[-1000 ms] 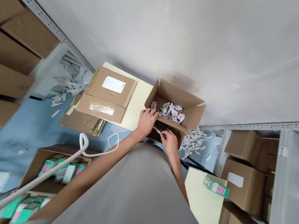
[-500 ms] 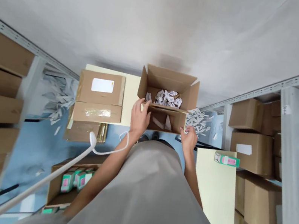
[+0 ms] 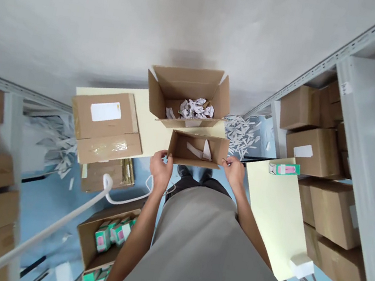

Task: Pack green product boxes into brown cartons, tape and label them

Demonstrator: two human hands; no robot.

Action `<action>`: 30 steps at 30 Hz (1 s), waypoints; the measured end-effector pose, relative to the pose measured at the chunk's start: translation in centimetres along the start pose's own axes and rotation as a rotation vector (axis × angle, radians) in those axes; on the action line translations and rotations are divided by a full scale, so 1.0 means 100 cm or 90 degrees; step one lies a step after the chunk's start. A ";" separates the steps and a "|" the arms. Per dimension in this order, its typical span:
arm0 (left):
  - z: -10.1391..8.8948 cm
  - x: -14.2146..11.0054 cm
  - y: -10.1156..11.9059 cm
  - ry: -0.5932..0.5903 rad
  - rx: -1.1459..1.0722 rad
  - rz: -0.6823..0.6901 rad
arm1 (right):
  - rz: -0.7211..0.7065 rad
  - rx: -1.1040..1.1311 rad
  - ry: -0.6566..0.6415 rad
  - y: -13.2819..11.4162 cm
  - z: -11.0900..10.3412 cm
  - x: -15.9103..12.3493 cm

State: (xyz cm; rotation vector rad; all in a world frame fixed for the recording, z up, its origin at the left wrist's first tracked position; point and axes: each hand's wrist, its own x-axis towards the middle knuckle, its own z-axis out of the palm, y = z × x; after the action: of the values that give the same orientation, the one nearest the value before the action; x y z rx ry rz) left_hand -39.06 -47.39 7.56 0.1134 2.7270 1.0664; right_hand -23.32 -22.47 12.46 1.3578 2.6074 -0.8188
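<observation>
Presently, our left hand (image 3: 161, 170) pinches one end of a small, open, brown cardboard box (image 3: 220, 150), our right hand (image 3: 235, 172) the other; if either fingertip hold slips, white paper pieces (image 3: 207, 150) could spill. Surroundings: blue floor (image 3: 38, 216), pale-yellow rectangular tabletop (image 3: 154, 135) (box at near edge), grey metal shelving (image 3: 360, 116).

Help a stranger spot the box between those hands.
Find the cream table by the wall. At its near edge, between left hand and right hand, is the small box: flat pale pieces inside, unlike the bigger box with crumpled paper.
</observation>
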 end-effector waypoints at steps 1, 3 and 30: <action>0.000 -0.003 0.003 -0.008 -0.004 -0.013 | 0.003 0.016 0.002 0.005 -0.002 -0.004; 0.001 -0.011 0.012 -0.027 -0.012 -0.026 | 0.006 0.051 0.013 0.018 -0.007 -0.012; 0.291 -0.269 0.289 -0.610 0.149 0.581 | 0.598 0.378 0.431 0.389 -0.088 -0.270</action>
State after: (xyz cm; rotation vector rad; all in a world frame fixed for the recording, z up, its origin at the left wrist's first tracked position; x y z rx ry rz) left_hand -6.48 -10.85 10.81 1.5479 1.8258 0.5489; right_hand 24.74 -19.98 12.26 3.0745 1.5873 -1.0795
